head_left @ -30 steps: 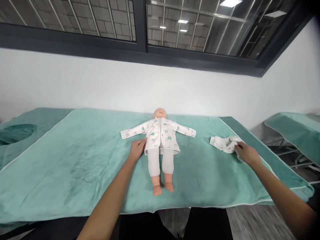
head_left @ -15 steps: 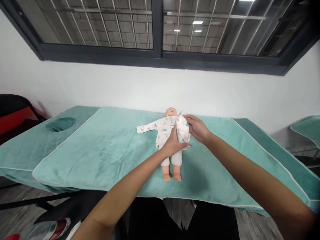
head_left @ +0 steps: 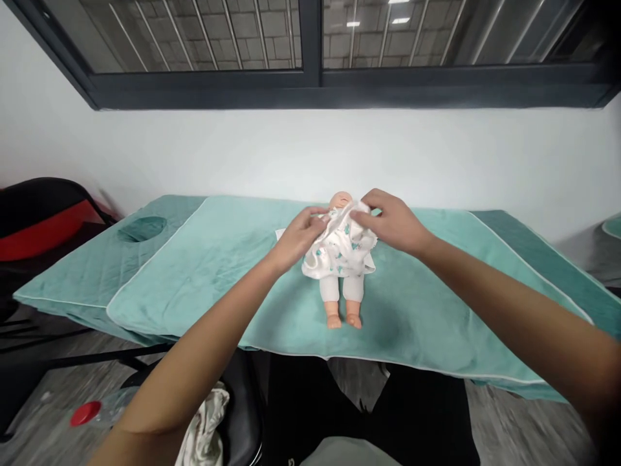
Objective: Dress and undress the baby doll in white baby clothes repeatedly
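A baby doll lies on its back with its head toward the wall and its bare feet toward me. White baby trousers cover its legs. Over its chest spreads a white baby shirt printed with small green figures, its cloth bunched near the neck. My left hand pinches the shirt's edge on the left side of the doll's chest. On the other side, my right hand grips the cloth near the shoulder between thumb and fingers. The doll's arms are mostly hidden by cloth and hands.
The doll rests on a bed with a green cover, which has a round face hole at its left end. A wall and window stand behind. A black and red chair is at left; a red-capped bottle and crumpled cloth are below.
My left hand has moved left and up from the doll's lower body to the shirt edge. The shirt cloth, earlier bunched at the right, now spreads across the chest. The view has shifted down.
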`<state>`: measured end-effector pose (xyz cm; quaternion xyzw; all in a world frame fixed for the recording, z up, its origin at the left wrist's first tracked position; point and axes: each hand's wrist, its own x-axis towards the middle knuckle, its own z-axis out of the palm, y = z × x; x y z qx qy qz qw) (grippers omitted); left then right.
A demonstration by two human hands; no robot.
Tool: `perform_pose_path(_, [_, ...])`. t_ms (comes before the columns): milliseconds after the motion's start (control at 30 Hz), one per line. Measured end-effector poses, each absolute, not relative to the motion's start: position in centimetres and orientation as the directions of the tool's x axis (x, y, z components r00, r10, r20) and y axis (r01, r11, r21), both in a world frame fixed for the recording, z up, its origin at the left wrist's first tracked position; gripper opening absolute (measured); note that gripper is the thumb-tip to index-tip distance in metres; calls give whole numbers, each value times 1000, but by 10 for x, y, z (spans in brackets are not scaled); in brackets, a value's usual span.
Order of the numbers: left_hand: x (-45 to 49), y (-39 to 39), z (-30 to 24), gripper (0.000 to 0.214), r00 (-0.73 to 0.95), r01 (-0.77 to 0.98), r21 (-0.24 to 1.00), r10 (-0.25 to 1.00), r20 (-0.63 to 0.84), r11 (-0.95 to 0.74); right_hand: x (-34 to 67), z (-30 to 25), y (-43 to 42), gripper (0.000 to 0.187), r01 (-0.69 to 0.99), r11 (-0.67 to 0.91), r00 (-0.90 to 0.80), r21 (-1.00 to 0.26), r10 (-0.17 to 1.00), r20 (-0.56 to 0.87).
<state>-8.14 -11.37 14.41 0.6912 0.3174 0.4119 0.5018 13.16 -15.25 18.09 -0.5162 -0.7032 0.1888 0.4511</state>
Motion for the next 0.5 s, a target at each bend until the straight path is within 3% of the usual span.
perform_pose_path(100, [-81,-129,152,53,430,120,779,739,518,-616,131,186,-159,29,236,277,-5,-931,959,284])
perform_pose_path(167, [-76,-141,149,44,414,189,610,626,661,-770,131,187,-164,32,34,248,-15,-968,969,248])
perform_pose_path(233, [-68,-151,143,35,438,229,509,554,708,-830,132,188,-169,34,-79,250,-38,-965,966,254])
perform_pose_path(367, [-52,-161,132,47,478,282,519,588,653,-807,135,188,-182,35,-126,223,-135,-967,961,240])
perform_pose_path(500, [-48,-160,128,26,445,265,543,601,664,-797,141,181,-197,32,-52,269,-184,-962,944,274])
